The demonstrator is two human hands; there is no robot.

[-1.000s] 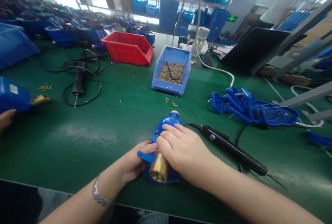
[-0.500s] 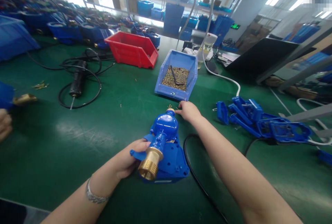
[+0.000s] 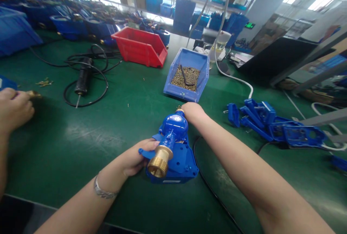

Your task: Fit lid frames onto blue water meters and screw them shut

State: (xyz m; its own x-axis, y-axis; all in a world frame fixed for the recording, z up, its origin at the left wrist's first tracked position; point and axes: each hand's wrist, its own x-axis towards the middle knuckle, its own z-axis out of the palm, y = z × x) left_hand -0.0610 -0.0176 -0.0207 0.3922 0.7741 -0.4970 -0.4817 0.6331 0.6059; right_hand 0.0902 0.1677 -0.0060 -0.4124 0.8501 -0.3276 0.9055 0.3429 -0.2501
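With holes [image 3: 178, 163] seemingly unfilled and screws [image 3: 179, 107] loose beyond it, the meter [image 3: 175, 127] rests on the bench [image 3: 92, 154], left hand [image 3: 138, 156] gripping its side, right hand's [image 3: 193, 113] hidden fingertips impossible to tell.

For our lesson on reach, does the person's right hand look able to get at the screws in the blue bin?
Probably yes: the right hand is near the open blue bin; only a hex key lies across part of the screws.

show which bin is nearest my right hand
The light blue bin holding golden bits and a bent black rod, beyond your right hand; the red bin stands farther left.
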